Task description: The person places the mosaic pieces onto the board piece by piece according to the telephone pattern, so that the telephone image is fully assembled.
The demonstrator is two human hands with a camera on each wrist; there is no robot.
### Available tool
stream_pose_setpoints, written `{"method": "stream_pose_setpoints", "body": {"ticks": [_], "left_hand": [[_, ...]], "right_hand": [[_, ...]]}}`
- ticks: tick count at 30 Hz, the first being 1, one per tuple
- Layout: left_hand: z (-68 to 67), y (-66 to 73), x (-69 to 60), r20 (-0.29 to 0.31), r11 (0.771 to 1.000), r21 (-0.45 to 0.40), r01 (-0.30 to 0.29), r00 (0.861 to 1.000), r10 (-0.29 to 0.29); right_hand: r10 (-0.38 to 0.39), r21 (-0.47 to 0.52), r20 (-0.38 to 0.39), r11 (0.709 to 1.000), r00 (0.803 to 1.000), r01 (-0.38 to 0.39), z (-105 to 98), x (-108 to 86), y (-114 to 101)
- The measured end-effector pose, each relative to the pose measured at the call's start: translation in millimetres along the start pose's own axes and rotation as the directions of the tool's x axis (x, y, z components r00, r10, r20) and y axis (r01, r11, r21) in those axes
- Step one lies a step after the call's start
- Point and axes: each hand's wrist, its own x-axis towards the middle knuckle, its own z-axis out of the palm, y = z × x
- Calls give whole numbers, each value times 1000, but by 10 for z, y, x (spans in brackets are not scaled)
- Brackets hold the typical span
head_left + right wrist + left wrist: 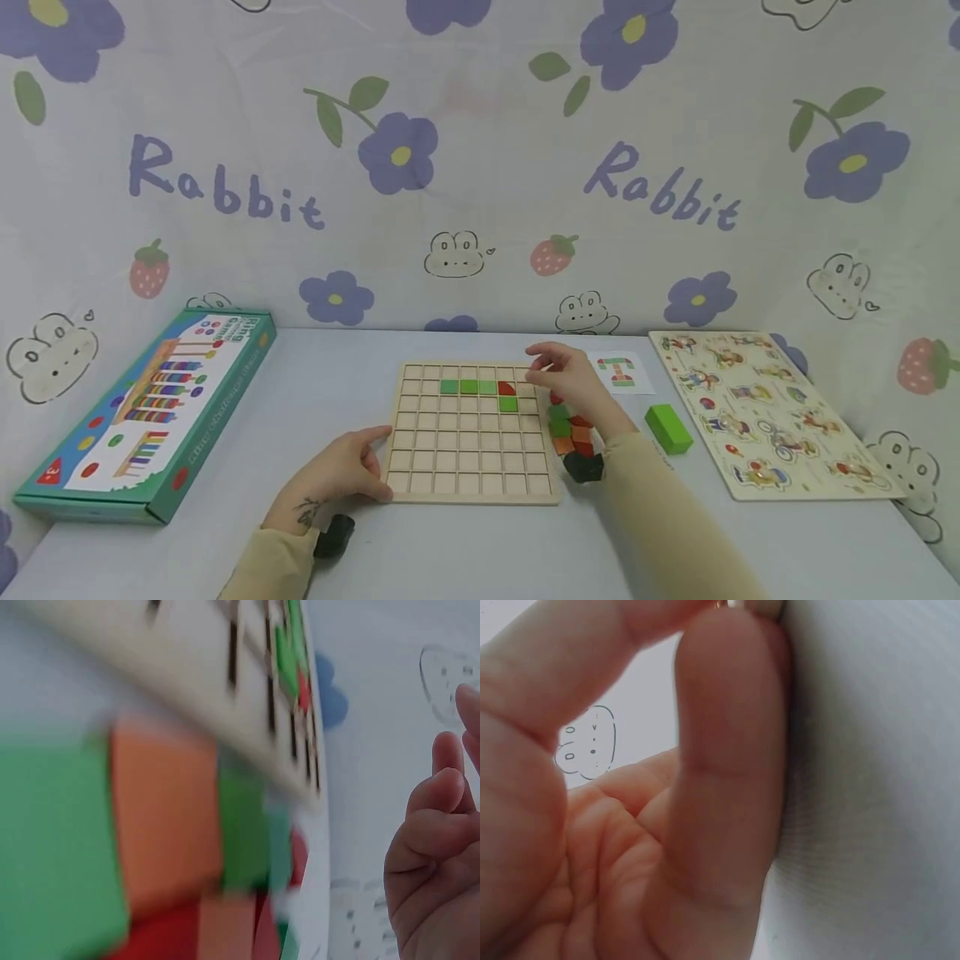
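Note:
A wooden grid board [450,458] lies on the table in the head view. Three green tiles [468,387] sit in a row in its upper cells, followed by a red piece [506,388] with one rounded corner. Another green tile [508,404] is below the red one. My left hand [337,471] touches the board's left edge with thumb and index finger spread apart. Above the upper right corner, my right hand [566,379] hovers with fingers loosely bent. Nothing shows between them in the right wrist view. Loose green, orange and red blocks [169,817] lie beside the board, below that hand.
A pattern card [637,372] lies behind the right hand. Right of it are a green block [668,429] and a wooden picture board [780,417]. A large toy box [150,417] lies at the left. A printed cloth [480,208] hangs behind the table.

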Motion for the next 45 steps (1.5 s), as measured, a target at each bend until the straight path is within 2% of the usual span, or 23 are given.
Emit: {"method": "stream_pose_setpoints", "body": {"ticks": [5,9,12,16,19,24,26,29,33,38,41,45], "left_hand": [[-13,-5,1,7,1000,-8,-11,1000,11],[-18,-10,2,15,1000,-15,-21,1000,21],[-14,-11,0,16,1000,-13,-26,1000,26],[-12,-15,7,16,999,-8,-33,999,33],[-9,-22,16,15,999,-12,-29,999,29],[-2,-21,12,13,1000,-19,-8,1000,8],[0,-17,11,10,1000,-19,-1,1000,1],[1,-13,8,8,1000,-19,4,1000,-4],[-1,-13,4,8,1000,-23,4,1000,-4],[-2,-18,8,9,1000,-20,0,1000,0],[-3,-19,11,10,1000,-12,0,1000,1],[-6,-16,11,11,1000,-13,5,1000,-5]], "right_hand": [[56,-131,-25,990,998,-59,-220,-14,215],[105,-238,-21,965,994,-107,-296,-23,289],[148,-331,-8,933,989,-142,-313,-24,311],[210,-450,9,874,978,-184,-283,-12,291],[250,-506,25,838,968,-204,-241,1,260],[232,-560,55,813,971,-162,-208,7,231],[222,-561,57,813,973,-152,-205,9,223],[220,-535,46,829,974,-162,-205,18,223],[241,-485,37,853,970,-194,-230,52,258],[264,-449,33,866,964,-221,-265,63,239],[220,-422,24,886,975,-190,-263,61,187],[105,-357,20,930,994,-91,-176,88,59]]}}
